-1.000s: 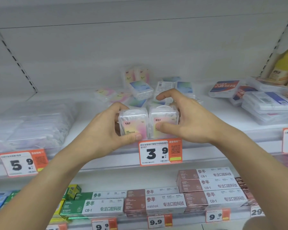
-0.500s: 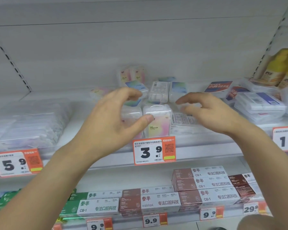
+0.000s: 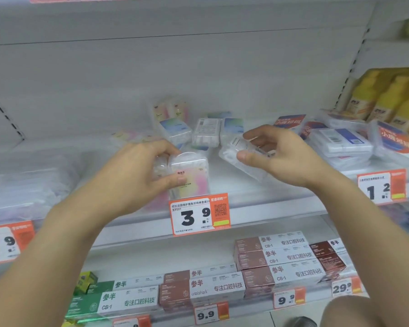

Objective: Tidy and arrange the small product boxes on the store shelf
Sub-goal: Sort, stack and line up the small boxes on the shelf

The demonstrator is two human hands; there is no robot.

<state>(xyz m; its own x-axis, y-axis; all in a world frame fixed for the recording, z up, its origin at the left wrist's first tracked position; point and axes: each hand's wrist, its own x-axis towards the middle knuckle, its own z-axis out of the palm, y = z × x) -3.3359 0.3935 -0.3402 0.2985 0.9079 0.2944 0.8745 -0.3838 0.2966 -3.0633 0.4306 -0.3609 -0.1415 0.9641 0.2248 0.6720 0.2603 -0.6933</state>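
**Head view: both hands holding small boxes at shelf front**

Head view, only one. Left hand (image 3: 137, 175) grips an upright pastel box (image 3: 190, 177) at the front edge of the shelf (image 3: 257, 197), thumb on its face, fingers curled over the top, just above the 3.9 price tag (image 3: 198, 214). Right hand (image 3: 276, 154) pinches a clear box (image 3: 241, 154), tilted, lifted off the shelf. More small boxes (image 3: 206, 134) lie jumbled behind, some upright, some flat. Toothpaste cartons (image 3: 279, 258) stacked on the shelf below.
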